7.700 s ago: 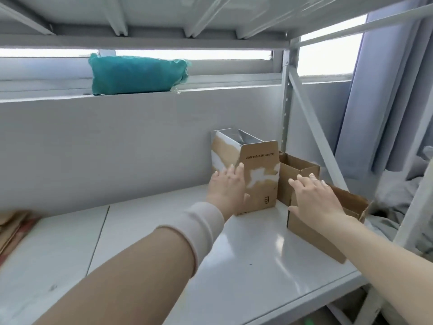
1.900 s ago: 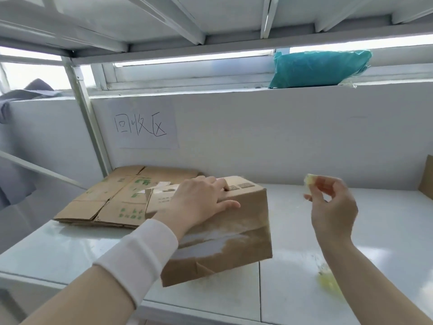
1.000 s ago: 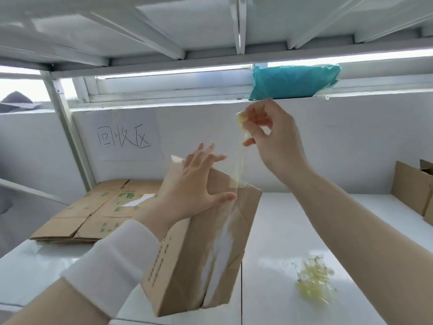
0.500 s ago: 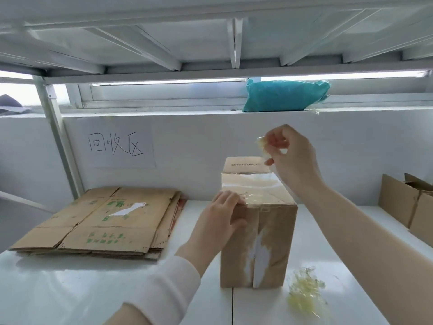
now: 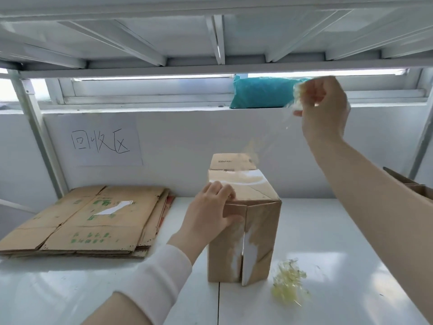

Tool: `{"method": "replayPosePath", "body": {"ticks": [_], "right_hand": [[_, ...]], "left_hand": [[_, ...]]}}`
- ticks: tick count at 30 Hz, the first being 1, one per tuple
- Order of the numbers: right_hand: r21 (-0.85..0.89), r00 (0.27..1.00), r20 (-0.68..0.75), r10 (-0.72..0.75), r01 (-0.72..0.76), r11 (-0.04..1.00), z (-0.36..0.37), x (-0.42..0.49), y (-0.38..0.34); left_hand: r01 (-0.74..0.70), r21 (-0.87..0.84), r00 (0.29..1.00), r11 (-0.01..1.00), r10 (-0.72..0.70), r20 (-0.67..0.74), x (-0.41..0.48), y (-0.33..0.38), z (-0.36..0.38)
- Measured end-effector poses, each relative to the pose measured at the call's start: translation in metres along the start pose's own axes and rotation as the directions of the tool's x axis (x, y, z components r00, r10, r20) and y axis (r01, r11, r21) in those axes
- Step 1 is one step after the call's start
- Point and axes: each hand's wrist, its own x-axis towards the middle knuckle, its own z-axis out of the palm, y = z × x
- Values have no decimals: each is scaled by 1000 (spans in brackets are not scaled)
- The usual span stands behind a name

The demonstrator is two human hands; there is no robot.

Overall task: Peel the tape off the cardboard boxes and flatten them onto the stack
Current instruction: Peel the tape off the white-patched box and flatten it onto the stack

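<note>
Box (image 5: pixel 257 231), centre: brown, with white torn patches on its near face. Flat stack (image 5: pixel 93 219), left: brown, green print, one white label. Tape strip (image 5: pixel 296 91), upper right: clear, yellowish. Tape wad (image 5: pixel 289 287), near right: pale yellow. Bag (image 5: pixel 262 92), far: teal. Sign (image 5: pixel 103 141): white, black handwriting. Shelf (image 5: pixel 70 296): glossy white.

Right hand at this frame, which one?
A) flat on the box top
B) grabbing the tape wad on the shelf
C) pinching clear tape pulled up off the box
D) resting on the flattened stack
C: the right hand is raised above the box and pinches a clear tape strip that trails down toward the box top, while the left hand grips the box.
</note>
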Motion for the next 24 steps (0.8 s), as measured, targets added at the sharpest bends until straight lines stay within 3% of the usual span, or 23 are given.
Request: {"method": "replayPosePath", "body": {"ticks": [3, 10, 13, 16, 19, 20, 22, 24], "right_hand": [[-44, 999, 17, 42, -41, 998, -32, -28, 33], [-73, 953, -290, 82, -108, 992, -107, -67, 81], [-113, 945, -319, 75, -117, 987, -119, -88, 108], [-298, 984, -177, -28, -26, 954, -107, -131, 136], [-466, 982, 185, -33, 117, 877, -87, -198, 163], [-516, 935, 347, 72, 126, 847, -83, -220, 169], [-587, 766, 557, 321, 89, 805, -82, -251, 181], [-623, 653, 659, 373, 197, 757, -80, -258, 186]], "left_hand": [[18, 36, 1000, 999, -18, 8, 3, 6, 0], [182, 123, 982, 976, -175, -67, 2, -1, -5], [247, 140, 968, 959, -236, -87, 3, -7, -8], [255, 144, 966, 956, -247, -70, 4, -7, -8], [248, 143, 968, 958, -239, -73, 3, -5, -7], [247, 146, 968, 958, -238, -77, 3, -5, -6], [239, 153, 970, 959, -229, -78, 1, -5, -5], [222, 153, 974, 963, -213, -77, -1, -4, -4]]}}
